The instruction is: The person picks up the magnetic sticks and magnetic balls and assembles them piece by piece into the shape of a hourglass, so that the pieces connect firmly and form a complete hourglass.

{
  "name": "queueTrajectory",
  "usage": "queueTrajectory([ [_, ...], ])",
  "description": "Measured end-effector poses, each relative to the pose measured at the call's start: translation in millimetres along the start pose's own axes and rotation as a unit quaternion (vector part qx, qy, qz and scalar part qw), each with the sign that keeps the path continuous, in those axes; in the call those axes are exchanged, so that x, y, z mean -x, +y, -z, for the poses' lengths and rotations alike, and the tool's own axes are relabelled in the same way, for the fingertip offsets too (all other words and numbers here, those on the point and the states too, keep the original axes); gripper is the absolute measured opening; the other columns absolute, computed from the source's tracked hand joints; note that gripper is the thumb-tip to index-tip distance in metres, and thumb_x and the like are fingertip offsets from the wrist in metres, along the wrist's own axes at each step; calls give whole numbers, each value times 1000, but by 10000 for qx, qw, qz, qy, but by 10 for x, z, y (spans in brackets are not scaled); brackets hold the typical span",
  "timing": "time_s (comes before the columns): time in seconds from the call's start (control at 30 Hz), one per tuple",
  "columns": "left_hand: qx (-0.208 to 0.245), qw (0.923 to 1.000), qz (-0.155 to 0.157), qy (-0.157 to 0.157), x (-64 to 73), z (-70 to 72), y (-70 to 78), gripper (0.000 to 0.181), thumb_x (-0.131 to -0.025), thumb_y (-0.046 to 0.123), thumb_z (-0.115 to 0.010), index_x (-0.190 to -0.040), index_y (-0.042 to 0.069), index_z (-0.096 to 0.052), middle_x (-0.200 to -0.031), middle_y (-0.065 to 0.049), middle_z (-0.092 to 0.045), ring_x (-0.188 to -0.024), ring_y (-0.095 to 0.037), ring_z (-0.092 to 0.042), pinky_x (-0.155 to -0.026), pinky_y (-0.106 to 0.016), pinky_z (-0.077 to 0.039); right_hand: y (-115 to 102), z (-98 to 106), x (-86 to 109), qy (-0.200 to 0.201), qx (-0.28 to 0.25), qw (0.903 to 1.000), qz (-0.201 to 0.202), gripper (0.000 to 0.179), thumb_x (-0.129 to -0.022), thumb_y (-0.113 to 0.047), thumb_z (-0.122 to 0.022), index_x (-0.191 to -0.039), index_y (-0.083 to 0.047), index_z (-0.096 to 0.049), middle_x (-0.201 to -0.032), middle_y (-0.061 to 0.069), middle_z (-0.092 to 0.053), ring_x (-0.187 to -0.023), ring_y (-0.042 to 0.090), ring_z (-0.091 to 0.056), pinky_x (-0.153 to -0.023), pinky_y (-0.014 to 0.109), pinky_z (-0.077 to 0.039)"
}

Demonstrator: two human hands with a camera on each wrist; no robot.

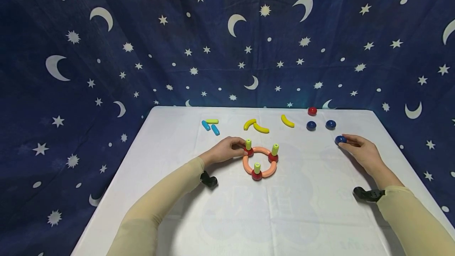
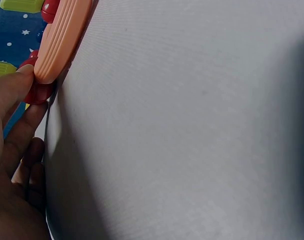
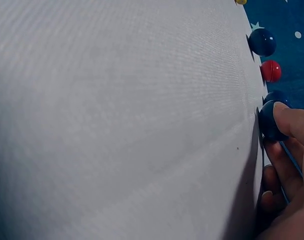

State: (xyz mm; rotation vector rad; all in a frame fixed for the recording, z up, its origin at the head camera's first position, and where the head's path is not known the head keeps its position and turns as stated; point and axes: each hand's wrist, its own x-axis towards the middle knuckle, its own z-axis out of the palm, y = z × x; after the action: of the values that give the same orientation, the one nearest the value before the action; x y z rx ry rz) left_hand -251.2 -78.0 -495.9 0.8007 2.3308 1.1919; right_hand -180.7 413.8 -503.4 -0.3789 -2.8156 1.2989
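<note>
White cloth (image 1: 220,216) is spread over the surface, marked by fold creases and by the shadows cast under both arms. Its near side is crossed by two beige sleeves (image 1: 161,196), and a black device (image 1: 369,195) is worn at each wrist. Toward the middle, a ring (image 1: 246,165) of three orange curved pieces is laid flat, linked by three red balls (image 1: 257,176), each topped with an upright green rod (image 1: 275,150). The rear-left red ball (image 1: 249,152) is pinched by the left hand (image 1: 227,149), by whose fingers it is partly covered. Well apart at the right, a blue ball (image 1: 340,140) is pinched between thumb and fingers of the right hand (image 1: 362,151). Behind the left hand, two blue sticks (image 1: 215,130) are grouped with a green stick (image 1: 212,121). Behind the ring, two yellow curved pieces (image 1: 261,128) are set close together, and a third yellow piece (image 1: 287,121) is placed farther right. Beyond the held blue ball, two other blue balls (image 1: 311,126) are seen, with a single red ball (image 1: 312,111) near the back edge. Past that edge, the space is closed off by a dark blue curtain (image 1: 209,23) printed with pale moons, stars and dots.
</note>
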Motion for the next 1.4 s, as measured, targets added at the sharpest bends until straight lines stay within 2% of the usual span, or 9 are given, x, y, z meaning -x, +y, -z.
queueTrajectory([
  [0.13, 9, 10000, 9, -6, 6, -1, -4, 30, -99, 22, -70, -129, 15, -67, -116, 9, -70, -113, -8, -60, -103, -31, -45, -21, -17, 11, 43, -36, 10000, 17, 74, -102, -49, -57, -153, 3, -41, -142, 31, -48, -129, 47, -45, -104, 64, -39],
  [0.2, 2, 10000, -5, -12, 9, 0, -3, 30, -100, 23, -70, -129, 15, -67, -116, 9, -70, -113, -9, -59, -103, -32, -45, -37, -17, 17, 80, -21, 10000, 18, 74, -103, -48, -57, -152, 4, -41, -141, 31, -48, -127, 47, -45, -100, 60, -43],
  [0.3, -14, 10000, -28, -19, 12, -1, -4, 31, -100, 23, -70, -129, 15, -67, -117, 9, -70, -115, -10, -59, -105, -33, -44, -92, -10, 27, 159, -12, 9999, 0, 74, -103, -50, -56, -151, 5, -42, -139, 29, -49, -121, 41, -47, -89, 36, -50],
  [0.43, -43, 10000, 13, -25, 14, -4, -9, 31, -100, 23, -69, -129, 15, -67, -118, 9, -69, -116, -9, -58, -105, -32, -44, -265, -17, 31, 243, -206, 9995, -4, 76, -100, -55, -58, -151, 1, -46, -136, 21, -51, -112, 27, -48, -71, 14, -44],
  [0.63, -24, 10000, 75, -51, 19, -1, -6, 31, -99, 23, -70, -129, 15, -67, -116, 9, -69, -113, -9, -59, -103, -32, -45, -691, -123, 52, 221, -550, 9965, 584, 70, -97, -51, -66, -147, -4, -53, -127, 9, -57, -108, 13, -49, -73, 15, -44],
  [0.83, -20, 10000, 18, -50, 9, 0, 5, 32, -99, 23, -70, -129, 14, -67, -115, 9, -69, -112, -9, -59, -103, -31, -44, -1124, -292, 84, -350, -906, 9882, 1184, 63, -97, -45, -70, -146, -7, -55, -124, 3, -60, -110, 14, -51, -81, 18, -44],
  [1.07, -36, 10000, 12, -36, 2, -10, 17, 31, -99, 23, -71, -129, 15, -67, -116, 9, -69, -111, -8, -60, -102, -30, -45, -1511, -533, 123, -999, -1100, 9788, 1412, 58, -97, -44, -70, -143, -12, -58, -127, 8, -60, -108, 22, -55, -81, 23, -49],
  [1.23, -26, 10000, 21, -5, 5, -10, 28, 30, -99, 22, -71, -128, 15, -68, -116, 8, -69, -111, -7, -61, -102, -30, -46, -1709, -677, 137, -1393, -1036, 9729, 1525, 56, -96, -39, -73, -143, -12, -59, -131, 13, -61, -111, 27, -57, -88, 34, -49],
  [1.4, -41, 10000, 5, 14, 7, -5, 33, 29, -99, 22, -71, -127, 15, -68, -115, 8, -69, -110, -7, -62, -102, -30, -46, -1842, -799, 126, -1708, -916, 9691, 1524, 54, -94, -39, -76, -140, -14, -62, -135, 10, -59, -119, 30, -55, -94, 41, -47],
])
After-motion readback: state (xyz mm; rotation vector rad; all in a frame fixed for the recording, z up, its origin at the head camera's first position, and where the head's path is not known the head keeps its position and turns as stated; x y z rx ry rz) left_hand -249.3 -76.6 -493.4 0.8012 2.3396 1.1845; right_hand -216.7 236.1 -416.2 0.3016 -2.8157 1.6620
